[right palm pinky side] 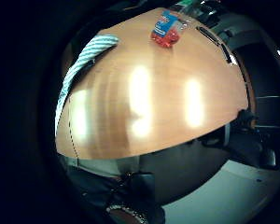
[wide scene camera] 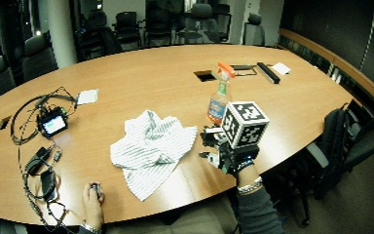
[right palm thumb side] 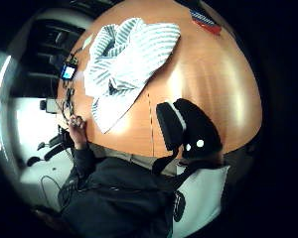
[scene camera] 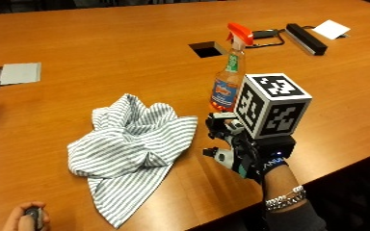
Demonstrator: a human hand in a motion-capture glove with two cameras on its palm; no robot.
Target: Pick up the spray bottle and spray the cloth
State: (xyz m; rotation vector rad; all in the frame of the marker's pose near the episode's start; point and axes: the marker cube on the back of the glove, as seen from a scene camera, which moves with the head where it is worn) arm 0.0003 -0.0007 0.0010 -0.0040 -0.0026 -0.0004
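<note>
Your gloved right hand (scene camera: 236,144) hovers above the wooden table (scene camera: 108,57), its fingers relaxed and apart, holding nothing. One orange spray bottle (scene camera: 229,82) stands upright just beyond your fingertips, trigger head on top, likely set there so you can reach straight forward and wrap its neck. One striped cloth (scene camera: 130,144) lies crumpled and spread flat to the left of your hand, near enough to aim the nozzle at once you lift the bottle.

Outside cams looking down across the worktop (scene camera: 108,43) from the person's side; palm cams facing down at it, sharing the cloth (right palm thumb side: 124,59).
</note>
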